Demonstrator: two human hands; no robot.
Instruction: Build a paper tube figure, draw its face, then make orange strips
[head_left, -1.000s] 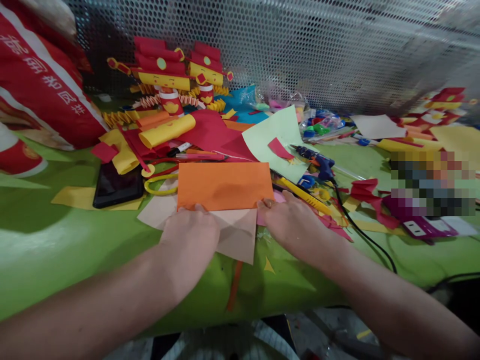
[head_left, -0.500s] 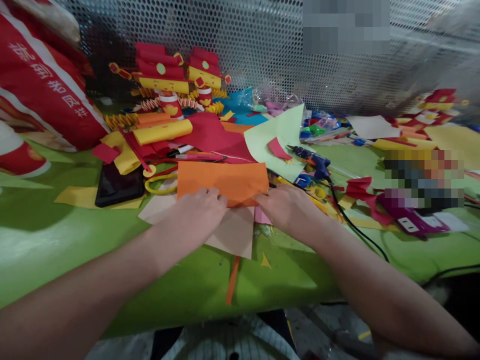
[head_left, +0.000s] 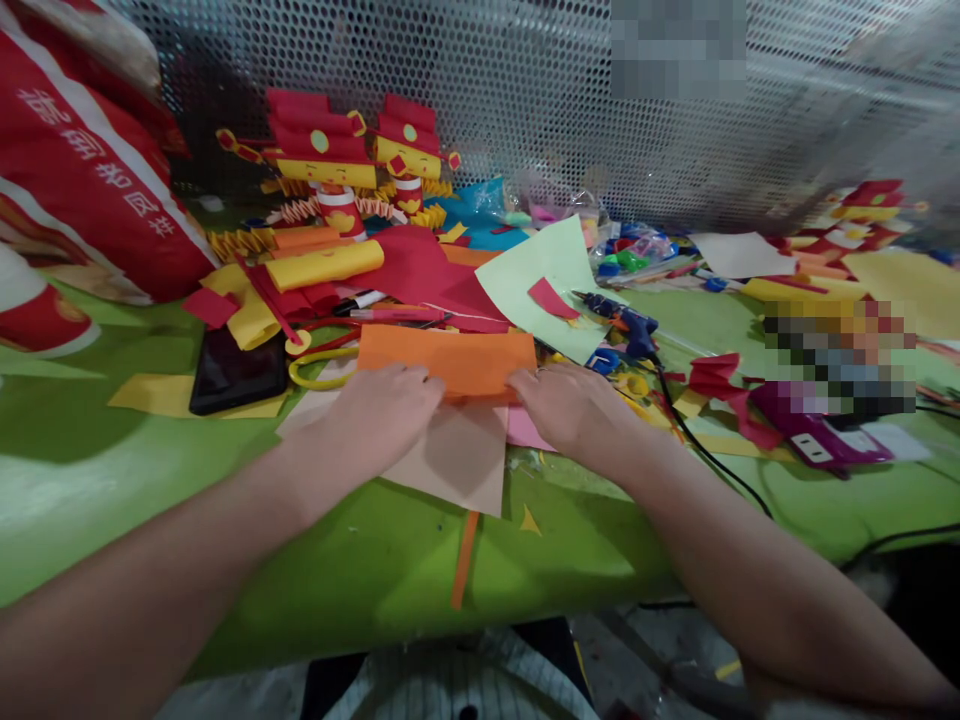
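Observation:
An orange sheet of paper (head_left: 472,362) stretches between my two hands, its near edge curled or folded over. My left hand (head_left: 394,405) is closed on the near left part, fingers bent over the paper. At the near right corner my right hand (head_left: 562,400) pinches it. Beneath lies a pale pinkish-beige sheet (head_left: 465,455), with a pink paper (head_left: 529,430) beside it under my right hand. Yellow-handled scissors (head_left: 319,370) lie just left of the orange paper. A thin orange strip (head_left: 465,560) rests on the green table (head_left: 360,580) near its front edge.
Behind my hands are a pale green sheet (head_left: 517,275) and a blue glue gun (head_left: 626,320) with a black cord. A phone (head_left: 236,370) lies left, a purple power strip (head_left: 817,430) right. Paper figures (head_left: 322,150) stand at the back near a red bag (head_left: 90,170).
The near edge of the orange paper has moved slightly away from me, and less of the sheet shows. Both hands have shifted a little with it. The pale green sheet sits lower.

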